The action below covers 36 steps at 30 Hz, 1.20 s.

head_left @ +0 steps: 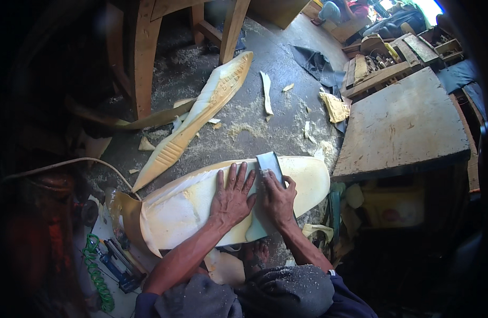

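Across my lap lies a long cream foam piece (302, 183), shaped like a motorcycle seat pad, its rounded end to the right. My left hand (232, 199) rests flat on its middle, fingers stretched out and holding nothing. Just right of it, my right hand (278, 199) grips a flat grey-blue strip with a dark edge (267, 160), pressed on the foam. This strip appears to run crosswise over the pad; my hand covers part of it, and its exact kind cannot be made out. White crumbs cling to my right fingers.
A second carved foam piece (201, 114) lies on the dusty floor (244, 143), among scraps, beside a wooden stand (143, 63). At right is a wooden board (403, 122) near a cluttered tool box (371, 63). A power tool (119, 265) and green coiled hose (95, 270) lie lower left.
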Each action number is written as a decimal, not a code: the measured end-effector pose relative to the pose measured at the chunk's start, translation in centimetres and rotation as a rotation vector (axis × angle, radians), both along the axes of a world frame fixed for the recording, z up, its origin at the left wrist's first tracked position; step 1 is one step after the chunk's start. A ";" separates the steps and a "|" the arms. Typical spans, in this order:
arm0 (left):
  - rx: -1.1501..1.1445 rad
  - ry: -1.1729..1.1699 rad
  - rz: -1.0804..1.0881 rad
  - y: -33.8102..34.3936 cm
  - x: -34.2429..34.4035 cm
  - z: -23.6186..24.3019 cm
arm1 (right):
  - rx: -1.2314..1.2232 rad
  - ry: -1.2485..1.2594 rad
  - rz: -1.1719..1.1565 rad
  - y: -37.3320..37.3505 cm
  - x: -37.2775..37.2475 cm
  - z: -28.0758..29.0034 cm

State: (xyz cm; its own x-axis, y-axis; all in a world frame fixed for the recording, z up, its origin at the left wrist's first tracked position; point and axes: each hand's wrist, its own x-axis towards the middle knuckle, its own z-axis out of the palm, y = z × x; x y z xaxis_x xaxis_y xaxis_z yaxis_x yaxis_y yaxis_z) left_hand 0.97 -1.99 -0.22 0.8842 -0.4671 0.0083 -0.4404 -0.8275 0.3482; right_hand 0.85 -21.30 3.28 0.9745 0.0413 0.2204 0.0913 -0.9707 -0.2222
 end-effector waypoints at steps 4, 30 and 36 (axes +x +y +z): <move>0.018 -0.018 -0.009 0.0 0.0 0.0 | -0.026 -0.082 -0.264 -0.3 0.2 0.4; 0.005 -0.030 0.005 -0.1 -0.4 -0.2 | 0.017 0.042 -0.279 -1.1 0.7 0.9; 0.010 0.000 -0.015 -0.1 -0.2 0.0 | -0.104 0.020 -0.181 -1.5 0.9 0.8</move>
State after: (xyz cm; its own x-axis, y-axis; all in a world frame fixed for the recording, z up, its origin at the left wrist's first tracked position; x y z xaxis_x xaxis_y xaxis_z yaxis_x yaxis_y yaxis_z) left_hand 0.81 -2.08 -0.19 0.8769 -0.4807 0.0035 -0.4530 -0.8239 0.3404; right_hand 1.80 -22.83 4.12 0.9722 -0.1135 0.2048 -0.0902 -0.9887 -0.1196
